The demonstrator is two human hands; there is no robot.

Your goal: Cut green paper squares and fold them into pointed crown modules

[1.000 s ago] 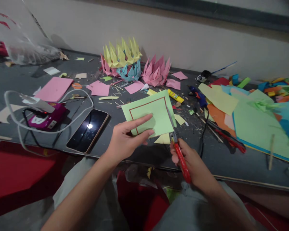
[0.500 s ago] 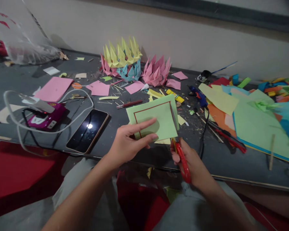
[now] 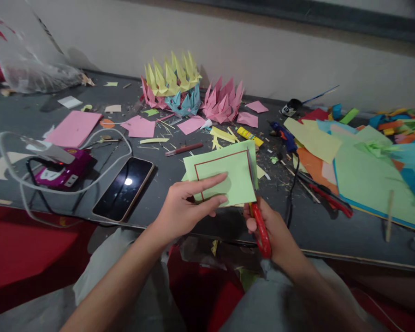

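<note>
On the worktop (image 3: 159,184) side nearest me, I see green paper (image 3: 240,177) held up, long axis left to right, right end angled slightly away. My left hand (image 3: 180,203) grips its left part; my right hand (image 3: 280,235) grips red-handled scissors (image 3: 262,230), pointing away and slightly left, at the right edge.

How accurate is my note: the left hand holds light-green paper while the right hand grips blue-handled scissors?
The handle colour is wrong: the head view shows red-handled scissors gripped by the right hand. The left hand does hold light-green paper.
</note>
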